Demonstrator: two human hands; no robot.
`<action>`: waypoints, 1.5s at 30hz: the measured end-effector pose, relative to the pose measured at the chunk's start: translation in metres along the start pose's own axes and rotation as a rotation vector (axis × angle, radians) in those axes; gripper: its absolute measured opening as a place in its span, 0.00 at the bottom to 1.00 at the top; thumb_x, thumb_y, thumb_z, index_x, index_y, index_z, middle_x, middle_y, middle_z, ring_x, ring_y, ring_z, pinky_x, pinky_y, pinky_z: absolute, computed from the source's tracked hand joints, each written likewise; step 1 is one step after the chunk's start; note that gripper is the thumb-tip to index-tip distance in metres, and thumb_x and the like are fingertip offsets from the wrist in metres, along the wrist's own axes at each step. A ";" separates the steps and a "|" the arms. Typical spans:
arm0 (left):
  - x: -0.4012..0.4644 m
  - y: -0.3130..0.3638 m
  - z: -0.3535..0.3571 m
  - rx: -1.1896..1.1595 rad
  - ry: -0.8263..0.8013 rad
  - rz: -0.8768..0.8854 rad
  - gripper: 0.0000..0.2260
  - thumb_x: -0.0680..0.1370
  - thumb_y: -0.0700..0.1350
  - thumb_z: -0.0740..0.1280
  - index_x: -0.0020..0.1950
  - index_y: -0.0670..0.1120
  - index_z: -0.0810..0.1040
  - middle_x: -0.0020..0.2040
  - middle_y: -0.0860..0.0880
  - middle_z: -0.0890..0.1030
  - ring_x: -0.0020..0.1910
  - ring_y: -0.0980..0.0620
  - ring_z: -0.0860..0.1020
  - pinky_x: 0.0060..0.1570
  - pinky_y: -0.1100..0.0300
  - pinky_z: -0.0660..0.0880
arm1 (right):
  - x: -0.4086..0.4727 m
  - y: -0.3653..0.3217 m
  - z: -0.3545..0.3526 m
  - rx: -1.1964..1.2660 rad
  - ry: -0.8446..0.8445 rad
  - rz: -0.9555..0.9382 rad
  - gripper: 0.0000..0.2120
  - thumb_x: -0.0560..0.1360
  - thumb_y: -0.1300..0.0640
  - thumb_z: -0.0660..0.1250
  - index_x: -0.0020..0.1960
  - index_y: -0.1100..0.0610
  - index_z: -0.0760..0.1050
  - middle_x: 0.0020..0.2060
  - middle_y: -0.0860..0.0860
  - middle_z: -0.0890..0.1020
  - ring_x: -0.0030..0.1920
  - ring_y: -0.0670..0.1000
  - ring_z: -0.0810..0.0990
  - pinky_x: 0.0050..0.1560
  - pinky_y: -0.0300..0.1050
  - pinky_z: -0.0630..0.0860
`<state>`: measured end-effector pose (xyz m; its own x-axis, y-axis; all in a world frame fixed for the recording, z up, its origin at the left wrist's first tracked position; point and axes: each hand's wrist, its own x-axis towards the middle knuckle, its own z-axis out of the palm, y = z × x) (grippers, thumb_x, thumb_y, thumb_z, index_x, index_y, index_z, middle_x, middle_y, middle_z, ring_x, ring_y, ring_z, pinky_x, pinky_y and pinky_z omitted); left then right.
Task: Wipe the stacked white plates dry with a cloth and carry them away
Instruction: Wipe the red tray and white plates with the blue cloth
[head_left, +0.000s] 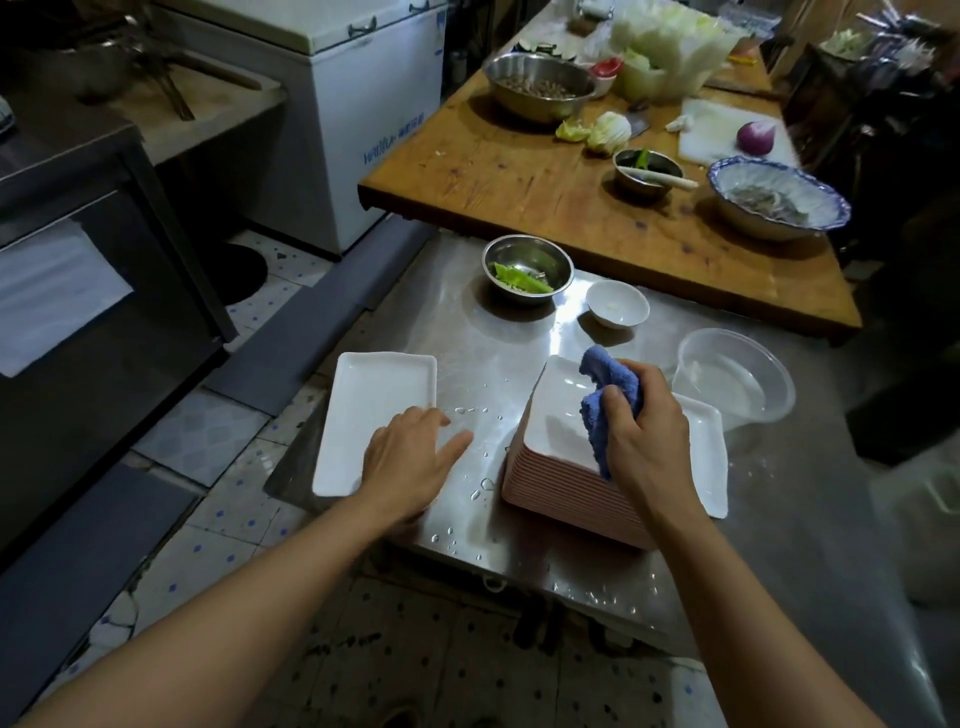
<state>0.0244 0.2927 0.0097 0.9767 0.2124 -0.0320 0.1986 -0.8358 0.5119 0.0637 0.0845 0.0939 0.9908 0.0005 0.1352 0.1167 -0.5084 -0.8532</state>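
Right hand: the right hand (641, 421) grips a bunched blue cloth (605, 400), fingers curled round it, pressing it onto the top plate of the stack.
Left hand: the left hand (410, 457) lies flat, fingers straight and spread, holding nothing; palm rests on the near right corner of a single white plate (363, 410).
Stack: the stack of plates (561, 467) stands directly under the right hand on the steel table (519, 338); top face white, edges pinkish.
Other plate: a second white plate (709, 457) lies just right of the right hand, partly behind the stack.
Surface: water droplets (480, 486) sit between the two hands.
Beyond right hand: clear plastic bowl (737, 379), small white bowl (618, 304).
Beyond left hand: metal bowl (527, 267) with green scraps.
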 end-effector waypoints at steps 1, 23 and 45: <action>0.004 0.016 -0.002 -0.132 0.001 -0.021 0.18 0.79 0.57 0.59 0.61 0.47 0.75 0.59 0.49 0.77 0.56 0.49 0.75 0.55 0.55 0.69 | 0.000 0.002 -0.004 0.003 0.021 0.010 0.11 0.79 0.59 0.58 0.60 0.52 0.71 0.48 0.50 0.79 0.46 0.48 0.78 0.46 0.41 0.73; 0.041 0.095 -0.010 -0.612 -0.224 -0.274 0.10 0.73 0.33 0.62 0.50 0.43 0.72 0.51 0.43 0.78 0.42 0.47 0.80 0.28 0.59 0.76 | 0.005 0.045 -0.082 0.059 0.370 0.127 0.07 0.78 0.59 0.58 0.52 0.47 0.67 0.40 0.40 0.74 0.38 0.39 0.76 0.34 0.31 0.70; 0.122 0.265 0.000 -0.671 0.042 -0.011 0.21 0.70 0.26 0.62 0.55 0.46 0.62 0.53 0.45 0.72 0.52 0.44 0.74 0.27 0.59 0.77 | 0.042 0.092 -0.173 0.209 0.561 0.214 0.06 0.77 0.58 0.59 0.51 0.48 0.68 0.43 0.52 0.79 0.38 0.56 0.78 0.36 0.49 0.76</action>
<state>0.1961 0.0975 0.1414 0.9682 0.2498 -0.0134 0.1007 -0.3402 0.9350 0.1040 -0.1110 0.1084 0.8138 -0.5627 0.1454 -0.0133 -0.2681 -0.9633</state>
